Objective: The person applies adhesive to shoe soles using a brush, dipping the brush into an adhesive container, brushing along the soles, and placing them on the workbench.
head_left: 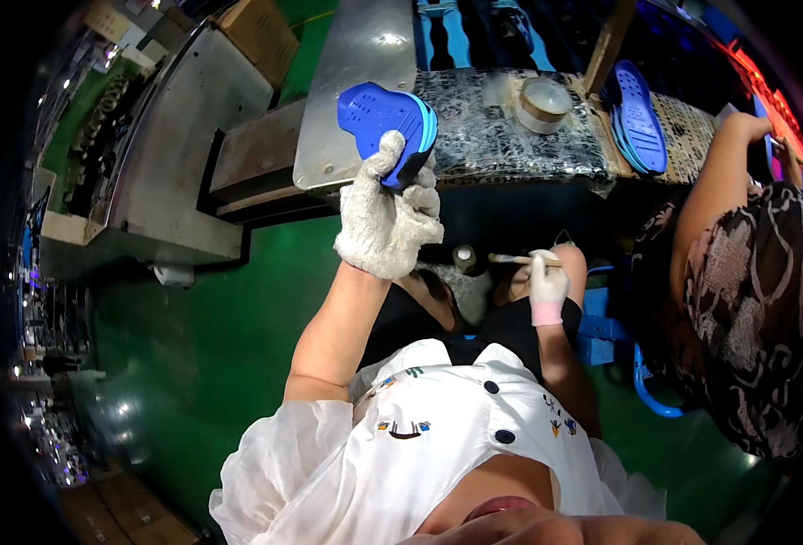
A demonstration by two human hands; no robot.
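My left hand (385,222), in a thick white knitted glove, is raised before the bench edge. It grips a blue shoe sole (379,113) with small holes, its thumb on the near end. Lighter blue and black layers show along its right side; whether these are separate pieces I cannot tell. Down by my right knee, my right hand (547,289) wears a thin white glove with a pink cuff. Its fingers are closed around the handle of a brush (503,259), whose tip points left. Near that tip stands a small container with a pale round top (464,255).
On the wrapped bench top (474,136) sits a round tub or tape roll (544,103). More blue soles (637,118) are stacked farther right. A co-worker's arm (714,200) reaches over the bench at the right. A metal cabinet (170,136) stands left.
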